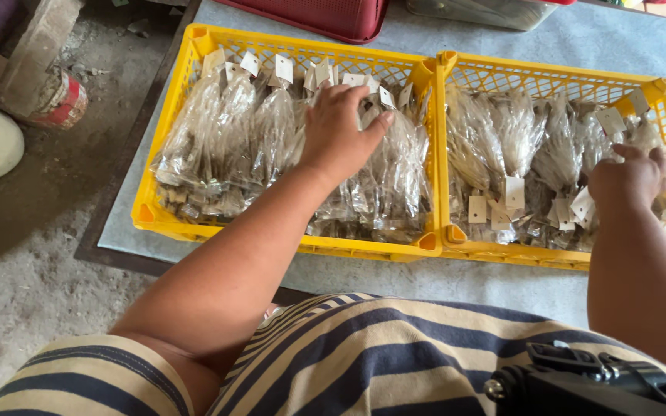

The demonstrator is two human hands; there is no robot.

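I am reaching my left hand (pixel 338 127) out over the left yellow crate (pixel 194 46), palm down, with the fingers loosely spread and the fingertips resting on the clear plastic packets (pixel 248 139) that are filling it. The hand is lying open on the packets rather than gripping any one of them; the thumb is angling out to the right, touching a packet near the crate's right end. These packets are lying in overlapping rows, each one topped with a small white card tag (pixel 284 68). My right hand (pixel 627 179) is working in the right yellow crate (pixel 657 88), which is standing just beside the first, their walls touching. This hand is curling inward, the fingers drawn together among the packets in the right crate (pixel 502 139) at that crate's far right end, but I cannot tell whether they are actually pinching a packet, since the back of the hand is hiding the fingertips. Both crates are sitting on a grey mat (pixel 441 281) in front of me, and a dark red basket (pixel 310 15) is standing behind them.
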